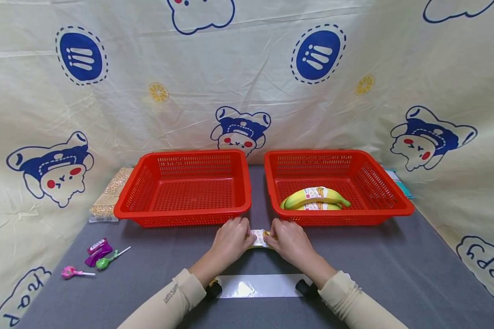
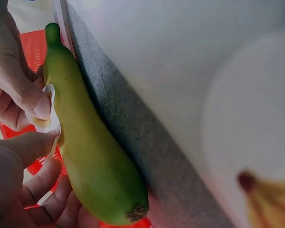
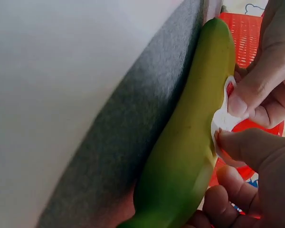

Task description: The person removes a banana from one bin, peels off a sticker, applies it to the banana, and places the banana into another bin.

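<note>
Between both hands is a green-yellow banana (image 2: 92,137) with a white printed label (image 1: 258,238) on its side. My left hand (image 1: 229,237) grips one end, fingers curled around the banana and thumb on the label. From the other end my right hand (image 1: 290,240) holds it the same way, its thumb (image 3: 238,105) also pressing the label. The label's white edge stands out from the skin in the wrist views. Nearer me lies a glossy white strip (image 1: 263,285), partly covered by the wrists; a printed banana picture (image 2: 270,199) shows in the left wrist view.
Behind the hands stand two red baskets, a left basket (image 1: 181,214) and a right basket (image 1: 391,211). Labelled bananas (image 1: 314,197) lie in the right one. Lollipops (image 1: 103,263) and purple-wrapped sweets (image 1: 99,251) lie at left. A bag of grains (image 1: 109,194) sits beside the left basket.
</note>
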Demonstrator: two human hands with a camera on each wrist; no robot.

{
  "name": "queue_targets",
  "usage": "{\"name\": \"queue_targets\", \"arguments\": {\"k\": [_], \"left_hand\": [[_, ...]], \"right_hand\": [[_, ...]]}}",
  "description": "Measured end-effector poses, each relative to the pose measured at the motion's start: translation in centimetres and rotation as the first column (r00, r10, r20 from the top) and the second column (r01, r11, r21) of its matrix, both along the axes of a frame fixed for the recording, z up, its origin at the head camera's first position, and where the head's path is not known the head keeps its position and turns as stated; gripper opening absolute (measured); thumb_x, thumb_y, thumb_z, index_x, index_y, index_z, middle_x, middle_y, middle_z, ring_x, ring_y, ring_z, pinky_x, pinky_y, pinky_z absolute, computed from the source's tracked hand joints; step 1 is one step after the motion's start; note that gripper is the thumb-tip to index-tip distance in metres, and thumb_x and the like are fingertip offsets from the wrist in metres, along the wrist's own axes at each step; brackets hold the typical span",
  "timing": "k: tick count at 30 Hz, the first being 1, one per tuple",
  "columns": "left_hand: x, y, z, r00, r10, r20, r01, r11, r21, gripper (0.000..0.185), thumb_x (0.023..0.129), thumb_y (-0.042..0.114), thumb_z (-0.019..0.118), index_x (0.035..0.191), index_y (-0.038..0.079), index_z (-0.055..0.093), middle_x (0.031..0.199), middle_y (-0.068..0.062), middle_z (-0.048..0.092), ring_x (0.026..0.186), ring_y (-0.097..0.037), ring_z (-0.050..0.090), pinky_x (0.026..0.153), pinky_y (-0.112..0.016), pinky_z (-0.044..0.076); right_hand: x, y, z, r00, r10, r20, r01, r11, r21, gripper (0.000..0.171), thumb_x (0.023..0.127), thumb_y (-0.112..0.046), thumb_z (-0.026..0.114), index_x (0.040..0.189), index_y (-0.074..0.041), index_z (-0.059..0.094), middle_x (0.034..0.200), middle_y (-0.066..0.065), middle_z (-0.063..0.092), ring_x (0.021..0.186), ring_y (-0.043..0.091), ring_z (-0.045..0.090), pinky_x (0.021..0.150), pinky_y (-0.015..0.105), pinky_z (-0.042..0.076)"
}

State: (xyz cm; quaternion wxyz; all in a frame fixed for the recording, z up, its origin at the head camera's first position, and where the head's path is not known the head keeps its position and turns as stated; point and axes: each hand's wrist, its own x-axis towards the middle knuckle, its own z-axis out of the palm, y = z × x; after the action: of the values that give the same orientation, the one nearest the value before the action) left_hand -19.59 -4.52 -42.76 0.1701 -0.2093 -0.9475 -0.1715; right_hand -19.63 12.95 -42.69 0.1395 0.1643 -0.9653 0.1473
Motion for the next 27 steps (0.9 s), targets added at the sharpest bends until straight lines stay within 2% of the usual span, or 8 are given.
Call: {"name": "queue_targets", "arguments": {"k": [6, 10, 15, 20, 23, 27], "left_hand": [[-0.1, -0.7, -0.1, 0.994, -0.03, 0.103, 0.023, 0.998, 0.066, 0.023, 0.077, 0.028, 0.075, 0.09, 0.01, 0.067, 0.081, -0.004, 0.065, 0.076, -0.022, 0.061, 0.066, -0.033, 0.047], [0.0, -1.2, -0.1, 0.987, -0.07, 0.148, 0.057, 0.994, 0.088, 0.023, 0.077, 0.026, 0.075, 0.092, 0.008, 0.071, 0.083, -0.006, 0.067, 0.079, -0.022, 0.061, 0.07, -0.034, 0.046], [0.3, -1.6, -0.1, 0.978, -0.09, 0.187, 0.07, 0.992, 0.108, 0.023, 0.077, 0.026, 0.075, 0.091, 0.008, 0.072, 0.083, -0.005, 0.066, 0.082, -0.022, 0.058, 0.073, -0.035, 0.045], [0.5, -1.7, 0.0, 0.977, -0.085, 0.196, 0.066, 0.993, 0.102, 0.024, 0.078, 0.028, 0.074, 0.092, 0.008, 0.072, 0.084, -0.005, 0.065, 0.082, -0.022, 0.058, 0.074, -0.036, 0.045], [0.6, -1.7, 0.1, 0.977, -0.08, 0.196, 0.063, 0.994, 0.09, 0.025, 0.079, 0.028, 0.073, 0.092, 0.008, 0.072, 0.084, -0.005, 0.065, 0.082, -0.022, 0.058, 0.074, -0.036, 0.045], [0.6, -1.7, 0.1, 0.976, -0.078, 0.202, 0.062, 0.995, 0.081, 0.025, 0.08, 0.028, 0.072, 0.093, 0.008, 0.072, 0.084, -0.006, 0.065, 0.082, -0.022, 0.058, 0.074, -0.035, 0.045]], "right_hand": [[0.2, 0.4, -0.4, 0.998, -0.011, 0.058, 0.012, 1.0, -0.016, 0.027, 0.074, -0.029, 0.078, 0.082, -0.009, 0.063, 0.07, 0.003, 0.058, 0.063, 0.016, 0.049, 0.06, 0.03, 0.039], [0.4, 0.8, -0.6, 0.998, 0.016, 0.068, -0.014, 0.999, -0.033, 0.024, 0.077, -0.027, 0.075, 0.09, -0.007, 0.068, 0.084, 0.007, 0.063, 0.075, 0.022, 0.056, 0.07, 0.037, 0.044], [0.7, 1.3, -0.6, 0.993, 0.042, 0.11, -0.034, 0.997, -0.076, 0.019, 0.08, -0.022, 0.073, 0.094, -0.009, 0.069, 0.088, 0.006, 0.061, 0.083, 0.022, 0.055, 0.075, 0.038, 0.044], [0.8, 1.4, -0.7, 0.99, 0.06, 0.127, -0.047, 0.994, -0.103, 0.019, 0.08, -0.023, 0.072, 0.093, -0.01, 0.069, 0.085, 0.004, 0.06, 0.08, 0.017, 0.052, 0.071, 0.034, 0.041], [0.6, 1.2, -0.8, 0.988, 0.054, 0.144, -0.04, 0.994, -0.099, 0.023, 0.08, -0.032, 0.072, 0.092, -0.012, 0.069, 0.081, 0.001, 0.058, 0.076, 0.015, 0.05, 0.068, 0.031, 0.037], [0.3, 0.5, -0.8, 0.985, 0.006, 0.171, 0.006, 0.997, -0.072, 0.032, 0.078, -0.043, 0.072, 0.089, -0.014, 0.066, 0.077, 0.0, 0.055, 0.072, 0.016, 0.049, 0.063, 0.031, 0.035]]}}
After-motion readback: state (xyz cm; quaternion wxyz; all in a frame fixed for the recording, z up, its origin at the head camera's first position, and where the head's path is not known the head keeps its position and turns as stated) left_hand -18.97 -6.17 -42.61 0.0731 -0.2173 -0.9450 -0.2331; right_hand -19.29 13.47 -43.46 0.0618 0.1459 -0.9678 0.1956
